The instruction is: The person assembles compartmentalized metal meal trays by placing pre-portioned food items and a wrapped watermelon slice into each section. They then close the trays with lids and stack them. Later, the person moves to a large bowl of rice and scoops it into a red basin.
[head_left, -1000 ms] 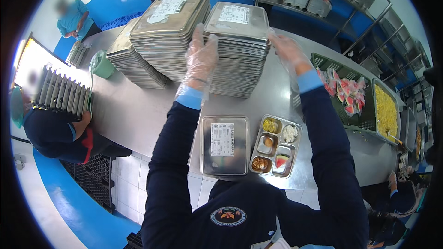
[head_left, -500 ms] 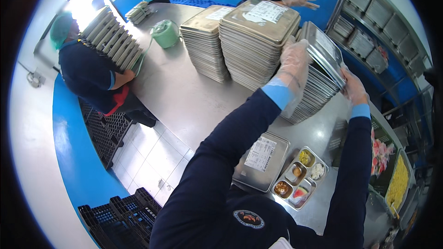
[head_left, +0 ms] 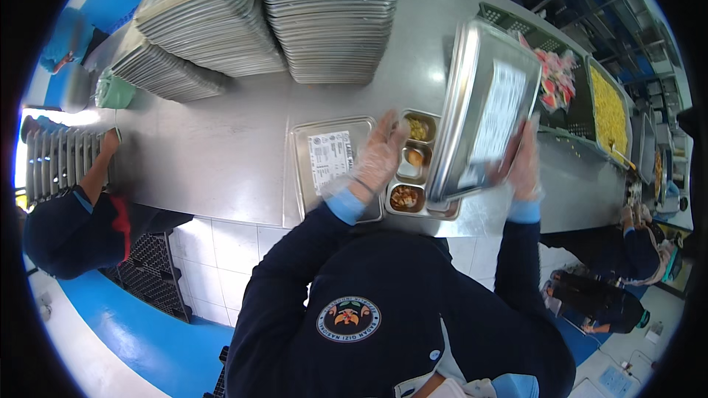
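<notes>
My right hand (head_left: 525, 166), in a clear plastic glove, grips the right edge of a tilted rectangular metal lid (head_left: 509, 66) with a white label. A second rim shows along its left side; whether two lids are nested I cannot tell. It hangs over the right part of a metal compartment tray (head_left: 394, 206), hiding those sections. Uncovered sections hold yellow-green food (head_left: 418, 130), a round brownish piece (head_left: 415, 158) and reddish-brown food (head_left: 404, 197). My gloved left hand (head_left: 377, 162), fingers stretched out, is at the tray's left edge, partly over a flat labelled metal lid (head_left: 301, 155).
Tall stacks of metal lids or trays (head_left: 332, 29) stand at the back left. To the right are a green crate (head_left: 501, 18), wrapped pink-red pieces (head_left: 557, 77) and a tub of yellow food (head_left: 608, 103). A co-worker (head_left: 74, 228) at left holds stacked trays (head_left: 63, 166).
The labelled lid has come from the right-hand stack to above the compartment tray in my right hand. My left hand has let go of it and moved to the tray's left edge. The view has turned.
</notes>
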A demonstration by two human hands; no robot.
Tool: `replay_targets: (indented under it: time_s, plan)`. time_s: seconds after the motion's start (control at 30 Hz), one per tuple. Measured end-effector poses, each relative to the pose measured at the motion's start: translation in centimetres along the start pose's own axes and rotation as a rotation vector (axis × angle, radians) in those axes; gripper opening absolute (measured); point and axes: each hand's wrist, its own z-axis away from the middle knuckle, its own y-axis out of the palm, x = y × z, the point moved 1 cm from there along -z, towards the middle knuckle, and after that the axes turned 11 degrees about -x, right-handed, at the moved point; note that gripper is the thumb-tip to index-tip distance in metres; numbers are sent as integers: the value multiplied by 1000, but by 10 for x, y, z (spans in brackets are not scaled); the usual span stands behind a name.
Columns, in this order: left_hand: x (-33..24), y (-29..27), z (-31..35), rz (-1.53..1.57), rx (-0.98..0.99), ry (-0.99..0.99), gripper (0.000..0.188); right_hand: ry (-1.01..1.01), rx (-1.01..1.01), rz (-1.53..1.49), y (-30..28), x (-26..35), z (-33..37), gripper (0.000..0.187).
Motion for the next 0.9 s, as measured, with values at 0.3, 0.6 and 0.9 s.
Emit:
replay_targets:
  time_s: [0.3, 0.6, 0.9]
  plan:
    - [71, 35, 23, -469, 60, -130, 69, 183, -276, -1, -58, -139, 126, 51]
    - [97, 50, 64, -216, 121, -353, 65, 403, -282, 172, -45, -145, 88, 60]
    - [133, 50, 111, -153, 41, -297, 66, 152, 75, 673, -56, -183, 75, 62]
